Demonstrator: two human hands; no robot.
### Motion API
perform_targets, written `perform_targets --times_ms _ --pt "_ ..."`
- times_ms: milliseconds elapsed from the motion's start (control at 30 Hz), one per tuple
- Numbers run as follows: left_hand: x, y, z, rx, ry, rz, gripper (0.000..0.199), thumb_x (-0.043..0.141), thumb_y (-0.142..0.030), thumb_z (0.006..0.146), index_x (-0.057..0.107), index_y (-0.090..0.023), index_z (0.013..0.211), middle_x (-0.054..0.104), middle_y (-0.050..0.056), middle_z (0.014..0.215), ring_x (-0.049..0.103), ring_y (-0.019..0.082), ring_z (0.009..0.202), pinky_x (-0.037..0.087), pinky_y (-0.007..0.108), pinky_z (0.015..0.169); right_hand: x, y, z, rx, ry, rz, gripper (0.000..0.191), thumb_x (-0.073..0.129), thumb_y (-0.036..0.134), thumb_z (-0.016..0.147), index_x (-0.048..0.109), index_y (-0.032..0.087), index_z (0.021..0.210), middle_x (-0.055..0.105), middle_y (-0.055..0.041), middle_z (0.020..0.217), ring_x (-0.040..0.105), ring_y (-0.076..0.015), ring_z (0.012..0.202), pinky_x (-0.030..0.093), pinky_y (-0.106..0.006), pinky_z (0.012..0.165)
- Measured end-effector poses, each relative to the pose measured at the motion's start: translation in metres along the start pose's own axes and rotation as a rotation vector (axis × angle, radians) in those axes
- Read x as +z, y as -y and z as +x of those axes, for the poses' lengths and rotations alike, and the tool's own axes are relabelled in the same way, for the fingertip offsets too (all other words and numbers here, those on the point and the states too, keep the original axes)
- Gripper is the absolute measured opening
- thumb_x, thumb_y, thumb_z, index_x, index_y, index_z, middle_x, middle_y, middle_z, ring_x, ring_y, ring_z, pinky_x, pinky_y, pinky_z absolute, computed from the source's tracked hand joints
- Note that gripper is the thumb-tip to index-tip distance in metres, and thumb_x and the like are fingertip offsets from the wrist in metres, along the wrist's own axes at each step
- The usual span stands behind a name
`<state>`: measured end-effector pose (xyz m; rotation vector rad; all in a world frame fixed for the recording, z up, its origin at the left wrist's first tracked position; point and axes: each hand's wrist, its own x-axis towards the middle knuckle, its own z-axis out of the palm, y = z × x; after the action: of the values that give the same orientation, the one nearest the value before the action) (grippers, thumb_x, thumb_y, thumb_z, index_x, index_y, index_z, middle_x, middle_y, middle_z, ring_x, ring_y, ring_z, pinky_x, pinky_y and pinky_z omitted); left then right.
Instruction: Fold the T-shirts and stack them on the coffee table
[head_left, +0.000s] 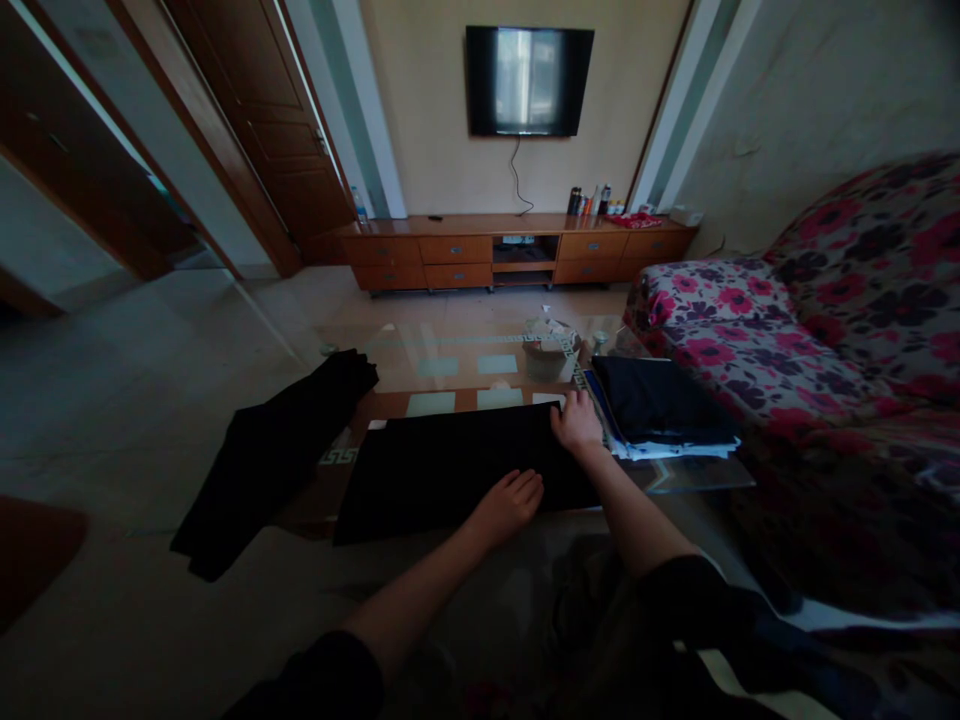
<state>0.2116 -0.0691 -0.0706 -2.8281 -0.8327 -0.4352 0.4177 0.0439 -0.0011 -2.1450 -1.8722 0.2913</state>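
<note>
A black garment (pixel 442 470) lies folded into a long flat strip across the glass coffee table (pixel 390 350). A small white patch (pixel 377 425) shows at its far left corner. My left hand (pixel 511 503) rests flat on the cloth near its front edge, fingers stretched out together. At the far right corner my right hand (pixel 579 424) has its fingers curled over the garment's edge, with the thumb on the near side. Just right of that hand is a stack of folded clothes (pixel 660 400), black on top with light blue and white layers below.
Another black garment (pixel 277 450) hangs over the table's left end. Behind the strip stands a round basket-like container (pixel 551 350). A flowered sofa (pixel 750 310) is at the right. Along the far wall runs a wooden TV cabinet (pixel 457 250) below a wall-mounted television (pixel 529 80).
</note>
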Motion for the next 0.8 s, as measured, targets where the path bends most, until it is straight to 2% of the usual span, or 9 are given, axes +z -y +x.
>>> perform_targets --times_ms 33,100,267,367,433,533,600,700,800 --pt "-0.002 -0.001 0.000 -0.003 0.012 -0.005 0.035 0.051 -0.018 0.100 0.063 -0.013 0.132 0.064 0.016 0.141 0.055 0.025 0.136 0.044 0.041 0.111 0.005 0.005 -0.001 -0.122 -0.037 -0.040 0.063 0.036 0.043 0.103 0.036 0.008 0.156 0.035 -0.0210 0.161 0.029 -0.0314 0.151 0.022 -0.042 0.123" --pt "-0.006 -0.004 0.001 -0.011 0.029 -0.018 0.037 0.051 -0.018 0.099 0.062 -0.012 0.133 0.063 0.017 0.141 0.055 0.026 0.136 0.044 0.042 0.112 0.020 0.011 -0.002 -0.283 -0.004 -0.112 0.067 0.035 0.046 0.104 0.029 0.012 0.160 0.028 -0.0147 0.167 0.017 -0.0277 0.156 0.015 -0.041 0.125" --pt "-0.015 -0.002 0.004 -0.033 0.018 -0.149 0.037 0.055 -0.031 0.098 0.065 -0.013 0.128 0.065 0.017 0.136 0.057 0.028 0.133 0.046 0.043 0.111 0.055 0.002 0.002 -0.240 0.121 -0.192 0.079 0.033 0.058 0.102 0.019 0.011 0.164 0.018 -0.0129 0.170 0.004 -0.0276 0.158 0.003 -0.046 0.126" --pt "-0.024 0.025 0.008 -0.149 -0.019 -0.236 0.032 0.046 -0.033 0.102 0.072 -0.017 0.111 0.073 0.013 0.119 0.064 0.023 0.122 0.051 0.038 0.105 0.062 -0.005 0.005 -0.267 0.105 -0.190 0.084 0.033 0.063 0.100 0.018 0.011 0.165 0.016 -0.0127 0.171 0.003 -0.0270 0.158 0.001 -0.045 0.126" --pt "-0.030 0.052 0.007 -0.320 -0.063 -0.208 0.036 0.040 -0.031 0.104 0.072 -0.017 0.114 0.072 0.013 0.123 0.062 0.023 0.124 0.048 0.041 0.109 0.063 -0.005 0.006 -0.277 0.083 -0.197 0.085 0.031 0.064 0.100 0.018 0.010 0.164 0.016 -0.0131 0.171 0.005 -0.0269 0.158 0.002 -0.045 0.127" --pt "-0.032 0.092 -0.006 -0.599 -0.104 -0.099 0.046 0.040 -0.035 0.104 0.056 -0.019 0.143 0.046 0.012 0.159 0.037 0.027 0.149 0.034 0.047 0.122 0.063 -0.004 0.005 -0.280 0.059 -0.215 0.085 0.028 0.065 0.100 0.019 0.009 0.164 0.017 -0.0127 0.170 0.007 -0.0267 0.158 0.003 -0.044 0.127" --pt "-0.027 0.108 -0.019 -0.705 -0.040 -0.059 0.058 0.042 -0.044 0.102 0.040 -0.023 0.157 0.032 0.008 0.167 0.022 0.028 0.156 0.025 0.050 0.126 0.063 -0.004 0.005 -0.280 0.052 -0.223 0.086 0.027 0.066 0.100 0.020 0.009 0.164 0.017 -0.0128 0.170 0.008 -0.0266 0.158 0.004 -0.044 0.127" --pt "-0.017 0.116 -0.034 -0.738 0.068 -0.050 0.067 0.038 -0.055 0.101 0.029 -0.027 0.162 0.023 0.004 0.170 0.013 0.026 0.158 0.017 0.049 0.128 0.064 -0.005 0.005 -0.281 0.047 -0.223 0.087 0.026 0.068 0.100 0.020 0.009 0.164 0.018 -0.0130 0.170 0.009 -0.0262 0.158 0.005 -0.043 0.127" --pt "-0.016 0.115 -0.040 -0.717 0.095 -0.053 0.077 0.037 -0.064 0.099 0.021 -0.026 0.164 0.014 0.005 0.172 0.007 0.025 0.159 0.012 0.047 0.128 0.063 -0.005 0.006 -0.269 0.050 -0.223 0.087 0.026 0.068 0.100 0.020 0.010 0.164 0.017 -0.0122 0.170 0.008 -0.0256 0.158 0.005 -0.043 0.127"
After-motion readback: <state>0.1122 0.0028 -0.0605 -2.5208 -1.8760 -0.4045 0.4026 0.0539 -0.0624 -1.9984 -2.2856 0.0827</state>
